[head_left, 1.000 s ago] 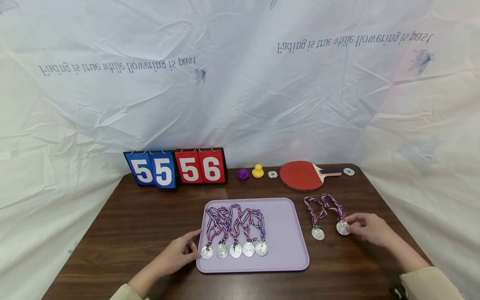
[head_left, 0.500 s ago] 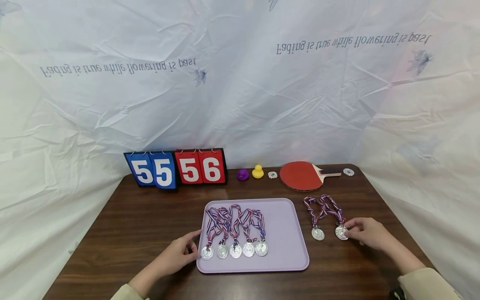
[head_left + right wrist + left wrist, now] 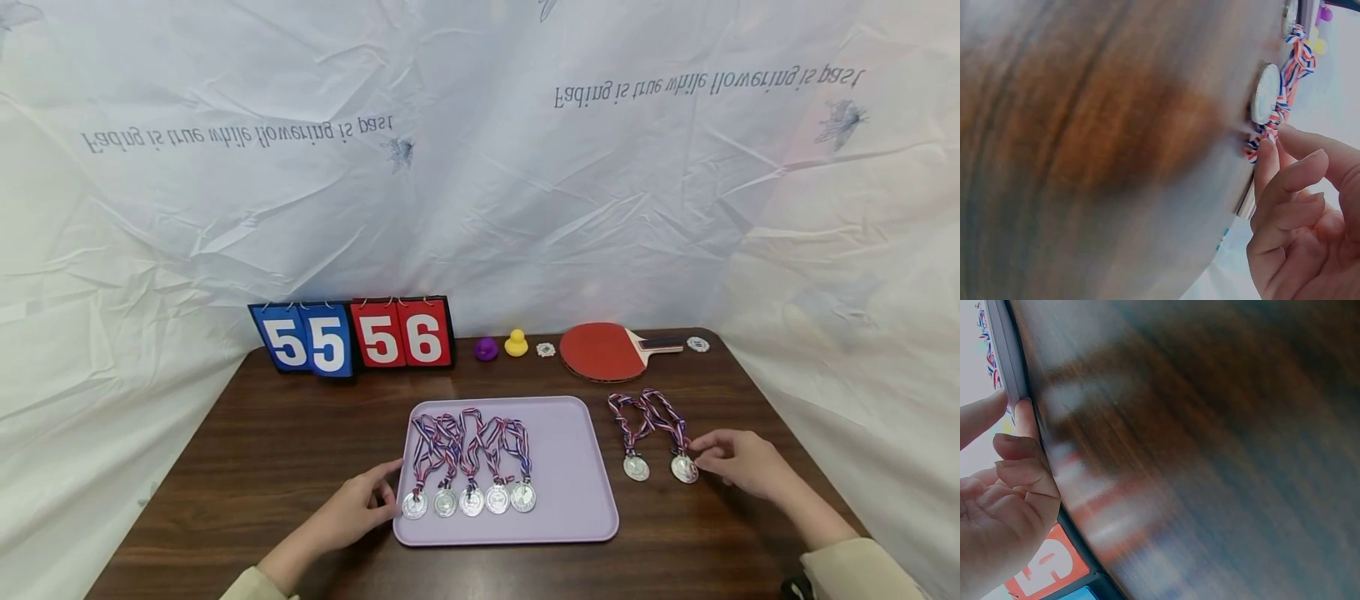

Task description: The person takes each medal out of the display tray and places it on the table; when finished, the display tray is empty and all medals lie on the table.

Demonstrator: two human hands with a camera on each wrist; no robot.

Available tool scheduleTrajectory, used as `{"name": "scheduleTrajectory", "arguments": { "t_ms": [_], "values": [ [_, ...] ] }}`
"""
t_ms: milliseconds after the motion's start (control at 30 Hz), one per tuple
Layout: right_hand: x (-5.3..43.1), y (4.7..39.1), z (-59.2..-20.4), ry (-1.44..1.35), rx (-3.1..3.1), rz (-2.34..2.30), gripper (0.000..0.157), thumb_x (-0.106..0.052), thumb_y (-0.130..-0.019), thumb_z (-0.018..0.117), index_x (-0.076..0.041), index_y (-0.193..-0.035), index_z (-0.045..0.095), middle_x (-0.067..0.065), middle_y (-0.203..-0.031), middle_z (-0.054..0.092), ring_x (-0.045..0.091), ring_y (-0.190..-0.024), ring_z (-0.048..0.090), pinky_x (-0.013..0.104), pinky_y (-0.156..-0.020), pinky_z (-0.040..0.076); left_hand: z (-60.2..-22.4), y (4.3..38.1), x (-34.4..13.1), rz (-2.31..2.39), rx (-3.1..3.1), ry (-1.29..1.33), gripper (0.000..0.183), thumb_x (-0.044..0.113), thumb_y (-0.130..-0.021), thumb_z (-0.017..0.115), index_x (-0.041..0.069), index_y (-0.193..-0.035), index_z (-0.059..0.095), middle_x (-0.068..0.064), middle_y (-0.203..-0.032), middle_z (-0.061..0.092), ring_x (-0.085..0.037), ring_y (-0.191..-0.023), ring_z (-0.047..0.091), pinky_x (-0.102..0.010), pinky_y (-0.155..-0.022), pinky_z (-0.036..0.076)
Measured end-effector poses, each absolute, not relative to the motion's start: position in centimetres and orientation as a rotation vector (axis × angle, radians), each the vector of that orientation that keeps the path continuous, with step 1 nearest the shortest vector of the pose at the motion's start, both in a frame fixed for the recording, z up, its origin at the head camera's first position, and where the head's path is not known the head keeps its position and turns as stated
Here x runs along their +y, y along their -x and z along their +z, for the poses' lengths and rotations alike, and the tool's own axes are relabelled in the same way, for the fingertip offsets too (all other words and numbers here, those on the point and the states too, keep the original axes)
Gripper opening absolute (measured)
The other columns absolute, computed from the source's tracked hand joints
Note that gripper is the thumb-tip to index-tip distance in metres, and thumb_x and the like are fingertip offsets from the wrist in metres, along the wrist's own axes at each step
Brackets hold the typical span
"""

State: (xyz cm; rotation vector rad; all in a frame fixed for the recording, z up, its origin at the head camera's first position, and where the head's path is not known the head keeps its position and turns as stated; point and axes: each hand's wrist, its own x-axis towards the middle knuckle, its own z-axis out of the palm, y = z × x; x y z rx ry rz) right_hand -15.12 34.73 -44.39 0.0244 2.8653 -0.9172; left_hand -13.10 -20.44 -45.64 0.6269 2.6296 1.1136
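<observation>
My left hand (image 3: 358, 510) pinches the left rim of a lilac tray (image 3: 570, 467) between thumb and fingertip, seen close in the left wrist view. Several silver medals (image 3: 471, 502) lie side by side on the tray's left part, their red, white and blue ribbons stretching toward the back. Right of the tray lie two more such medals on the table. At the rightmost medal (image 3: 684, 468), my right hand (image 3: 738, 460) pinches the ribbon (image 3: 1270, 128) by the knot, just above the disc. The other medal (image 3: 636, 467) lies untouched to its left.
Along the back of the dark wooden table (image 3: 300, 450) stand a flip scoreboard (image 3: 352, 337), a purple duck (image 3: 486, 349) and a yellow duck (image 3: 516, 342). A red table tennis bat (image 3: 603, 352) lies between two white chips (image 3: 546, 350). White cloth (image 3: 480, 208) hangs behind.
The rightmost medal's disc has shifted slightly toward me. My right fingers have gone from the disc's edge to the ribbon near it. My left hand and the tray stay put.
</observation>
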Motion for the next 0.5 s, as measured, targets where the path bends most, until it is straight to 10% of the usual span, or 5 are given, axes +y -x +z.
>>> {"name": "scheduleTrajectory", "arguments": {
  "t_ms": [500],
  "values": [
    [30.4,14.7,-42.6,0.147,2.902,-1.043,0.024,-0.03,-0.079,0.067,-0.012,-0.095,0.065,-0.001,-0.077,0.063,0.014,-0.055,0.054,0.027,-0.049,0.041,-45.4,13.0,-20.3,1.116,2.624,-0.612,0.058,0.01,-0.081,0.065,-0.004,-0.13,0.038,0.002,-0.074,0.053,-0.007,-0.056,0.047,-0.023,-0.052,0.041]
  ]
}}
